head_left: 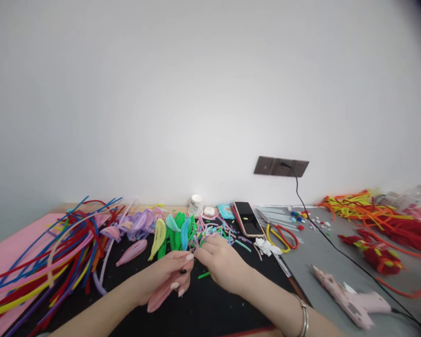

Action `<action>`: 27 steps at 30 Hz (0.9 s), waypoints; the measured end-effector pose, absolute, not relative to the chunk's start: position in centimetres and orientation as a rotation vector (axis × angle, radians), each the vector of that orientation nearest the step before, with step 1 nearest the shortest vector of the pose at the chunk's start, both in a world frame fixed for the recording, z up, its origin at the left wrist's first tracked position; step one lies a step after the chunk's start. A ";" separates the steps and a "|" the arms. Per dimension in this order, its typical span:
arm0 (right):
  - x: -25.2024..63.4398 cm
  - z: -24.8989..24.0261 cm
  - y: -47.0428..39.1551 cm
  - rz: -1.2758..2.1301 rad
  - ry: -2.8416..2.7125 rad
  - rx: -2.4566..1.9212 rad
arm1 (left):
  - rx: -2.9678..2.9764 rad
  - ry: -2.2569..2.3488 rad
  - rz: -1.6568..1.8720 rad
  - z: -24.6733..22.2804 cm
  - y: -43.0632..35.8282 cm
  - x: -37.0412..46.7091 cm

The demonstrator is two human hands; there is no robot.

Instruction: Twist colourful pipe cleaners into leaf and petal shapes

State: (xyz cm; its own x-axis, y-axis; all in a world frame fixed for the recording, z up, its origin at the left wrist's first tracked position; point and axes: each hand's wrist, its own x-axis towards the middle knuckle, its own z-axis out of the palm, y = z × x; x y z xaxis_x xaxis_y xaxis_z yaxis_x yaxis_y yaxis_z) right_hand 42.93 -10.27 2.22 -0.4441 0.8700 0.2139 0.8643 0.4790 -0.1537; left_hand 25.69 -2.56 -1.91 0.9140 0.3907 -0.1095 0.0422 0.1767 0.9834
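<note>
My left hand (171,276) is closed around a pink petal shape of looped pipe cleaners (160,296), which hangs down below the palm. Right beside its fingertips, my right hand (220,262) has its fingers curled together; what they pinch is hidden. Beyond the hands lie finished-looking loops: a yellow petal (157,239), a pink petal (132,252), a blue petal (184,235) and green looped pipe cleaners (175,238). A short green piece (204,275) rests on the black mat (217,309) under my right hand.
Loose coloured pipe cleaners (73,252) spread over the left side. Cut scraps (214,229), a paper cup (196,205) and a phone (248,219) are at the back. To the right are scissors (283,238), a pink glue gun (351,297) with its cord, and red-orange pipe cleaners (400,227).
</note>
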 end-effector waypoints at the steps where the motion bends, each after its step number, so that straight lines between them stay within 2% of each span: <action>1: 43.0 2.0 -10.2 0.103 -2.423 -1.484 | 1.435 0.386 0.259 -1.9 -2.5 25.6; 3: 43.4 1.7 -10.1 0.527 -2.329 -1.459 | 1.747 0.410 0.236 -1.8 -2.5 25.0; 6: 44.3 1.5 -9.9 1.452 -2.083 -1.286 | 2.568 0.306 0.297 -1.5 -2.6 24.0; 8: 44.8 1.0 -9.7 1.847 -1.854 -1.162 | 2.931 0.140 0.377 -1.5 -2.9 23.7; 11: 45.1 -0.2 -9.6 2.120 -1.513 -1.084 | 3.215 -0.016 0.462 -1.4 -3.4 23.7; 14: 44.9 -1.5 -9.7 2.226 -1.301 -1.072 | 3.324 -0.066 0.528 -1.2 -3.7 23.8; 17: 44.3 -1.6 -10.2 2.067 -1.266 -1.080 | 3.311 -0.021 0.530 -1.1 -3.4 23.8; 21: 43.4 0.0 -11.0 1.456 -1.640 -1.251 | 3.022 0.247 0.384 -1.1 -2.9 23.6; 24: 43.0 1.0 -11.4 0.952 -1.958 -1.352 | 2.465 0.445 0.263 -1.3 -2.9 23.9; 27: 42.7 0.7 -11.6 0.460 -2.207 -1.352 | 1.741 0.452 0.202 -2.4 -3.3 24.6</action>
